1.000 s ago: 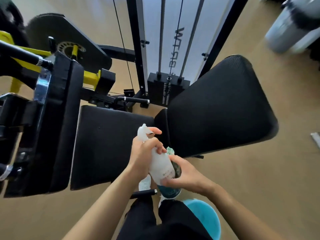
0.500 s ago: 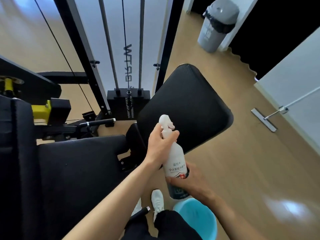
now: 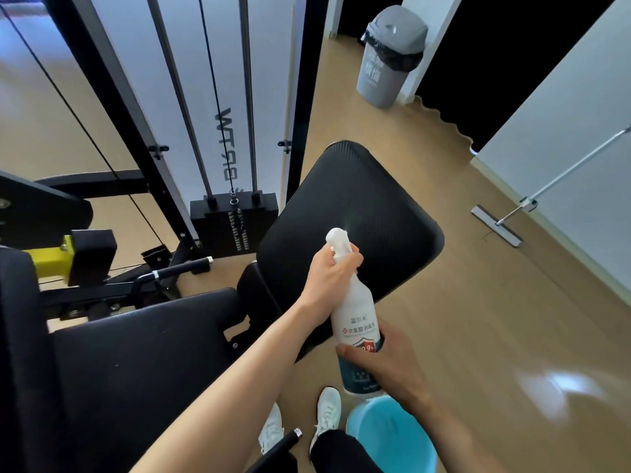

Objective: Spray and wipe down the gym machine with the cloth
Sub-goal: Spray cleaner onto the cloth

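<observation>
A wood-tone floor (image 3: pixel 495 336) under pale walls is recorded, with the gym machine (image 3: pixel 211 227) occupying the left and centre of the view. At the left, the black seat pad (image 3: pixel 136 363) lies flat. Just beside it, the back pad (image 3: pixel 358 213) is tilted upward, toward the right.

The left hand (image 3: pixel 329 279) is wrapped round the neck of the spray bottle (image 3: pixel 355 315), with fingers curled over the trigger head. The bottle is held upright in front of the back pad's lower edge, its nozzle directed at that pad. A faint pale haze is noted just ahead of the nozzle, though it is too slight to be confirmed as spray. The right hand (image 3: pixel 389 360) is clasped round the lower body of the bottle, thumb across the label. The cloth cannot be made out; it may be hidden behind the right hand.

Below the right hand, a blue bucket (image 3: pixel 392 438) stands on the floor. Further right, a grey bin (image 3: pixel 389 56) and a flat mop (image 3: pixel 498 223) are observed, well apart from the work.

The spraying step is judged to be in hand, with the wiping not yet begun. For the next move, the trigger is to be squeezed across the back pad and the seat pad. One hand must then be freed, and the cloth taken up.
</observation>
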`<state>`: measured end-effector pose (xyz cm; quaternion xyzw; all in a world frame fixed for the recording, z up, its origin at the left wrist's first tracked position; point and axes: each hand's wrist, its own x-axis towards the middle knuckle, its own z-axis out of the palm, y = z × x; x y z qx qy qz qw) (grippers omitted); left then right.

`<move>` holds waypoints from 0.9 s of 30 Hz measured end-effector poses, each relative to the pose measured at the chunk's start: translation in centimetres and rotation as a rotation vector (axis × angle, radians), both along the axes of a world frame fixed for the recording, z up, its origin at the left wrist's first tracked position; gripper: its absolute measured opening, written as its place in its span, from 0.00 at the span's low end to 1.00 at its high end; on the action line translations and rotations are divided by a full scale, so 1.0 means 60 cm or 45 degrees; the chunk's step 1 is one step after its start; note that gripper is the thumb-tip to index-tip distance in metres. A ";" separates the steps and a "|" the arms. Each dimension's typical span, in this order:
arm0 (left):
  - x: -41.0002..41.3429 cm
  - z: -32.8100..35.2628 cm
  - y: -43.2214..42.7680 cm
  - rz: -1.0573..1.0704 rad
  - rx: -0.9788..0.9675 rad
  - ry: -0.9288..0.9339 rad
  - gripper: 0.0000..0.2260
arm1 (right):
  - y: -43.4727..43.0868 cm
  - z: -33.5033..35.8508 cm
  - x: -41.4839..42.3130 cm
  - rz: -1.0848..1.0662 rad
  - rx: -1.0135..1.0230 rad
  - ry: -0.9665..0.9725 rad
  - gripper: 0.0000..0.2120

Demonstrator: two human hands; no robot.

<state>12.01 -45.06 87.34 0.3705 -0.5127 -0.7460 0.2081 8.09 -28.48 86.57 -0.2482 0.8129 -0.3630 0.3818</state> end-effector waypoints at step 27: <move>0.114 -0.148 0.018 0.515 0.352 -0.324 0.13 | -0.026 -0.071 0.016 0.464 0.381 -0.174 0.24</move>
